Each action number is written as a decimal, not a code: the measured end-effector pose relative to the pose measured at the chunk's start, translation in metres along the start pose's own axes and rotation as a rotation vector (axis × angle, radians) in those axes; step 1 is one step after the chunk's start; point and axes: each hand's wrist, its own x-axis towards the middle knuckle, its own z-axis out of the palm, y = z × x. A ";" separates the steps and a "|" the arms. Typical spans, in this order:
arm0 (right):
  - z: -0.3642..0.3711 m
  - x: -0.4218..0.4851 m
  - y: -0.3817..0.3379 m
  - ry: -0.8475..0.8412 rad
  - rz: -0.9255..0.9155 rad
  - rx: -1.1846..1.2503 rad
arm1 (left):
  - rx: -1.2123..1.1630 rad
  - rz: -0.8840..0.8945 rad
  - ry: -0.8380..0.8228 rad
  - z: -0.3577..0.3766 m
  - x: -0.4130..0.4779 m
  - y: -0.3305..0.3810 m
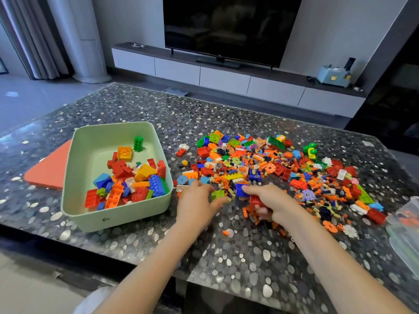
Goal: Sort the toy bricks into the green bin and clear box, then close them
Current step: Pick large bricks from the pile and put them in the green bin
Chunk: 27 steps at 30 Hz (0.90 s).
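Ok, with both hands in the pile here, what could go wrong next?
The right hand grips a red brick with a blue brick at its fingertips; carrying both, one may drop short of the green bin. A loose orange piece lies apart from the pile, nearer the front edge of the table; a sweeping forearm could knock it off. The clear box sits mostly out of view at right, easy to bump.
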 end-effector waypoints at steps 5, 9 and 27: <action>-0.006 -0.008 0.006 -0.194 0.130 0.387 | 0.354 0.072 -0.083 0.010 0.011 0.010; 0.000 -0.020 -0.001 -0.213 0.123 0.496 | 0.347 0.106 -0.064 0.004 0.019 0.011; 0.168 -0.040 -0.086 -0.233 -0.246 0.100 | 0.048 -0.198 0.261 -0.117 -0.007 -0.075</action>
